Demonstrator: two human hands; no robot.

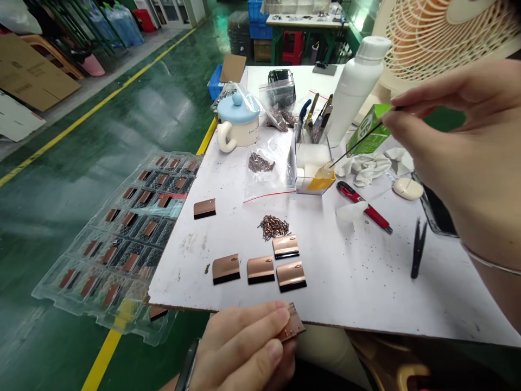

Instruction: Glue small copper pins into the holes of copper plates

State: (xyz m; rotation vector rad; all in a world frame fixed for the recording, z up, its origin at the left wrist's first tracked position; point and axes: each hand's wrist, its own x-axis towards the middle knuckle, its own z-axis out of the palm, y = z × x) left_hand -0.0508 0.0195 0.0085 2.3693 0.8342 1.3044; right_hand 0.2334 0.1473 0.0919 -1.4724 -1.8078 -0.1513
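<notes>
My left hand (240, 347) is at the near edge of the white board, its fingers gripping a copper-faced plate (292, 326) with small notches. My right hand (459, 146) pinches a thin black rod (358, 144) at upper right, its tip just above a small bottle of yellowish liquid (321, 176). Several copper plates with black edges (260, 269) lie on the white board (358, 288), near a heap of tiny copper pins (274, 227). Black tweezers (418, 250) lie to the right.
A clear blister tray (122, 239) of copper plates overhangs the board's left edge above the green floor. A red utility knife (364, 209), pin bag (260, 163), white bottle (354, 92), lidded mug (238, 122), green carton (368, 130) and fan (448, 38) surround the work area.
</notes>
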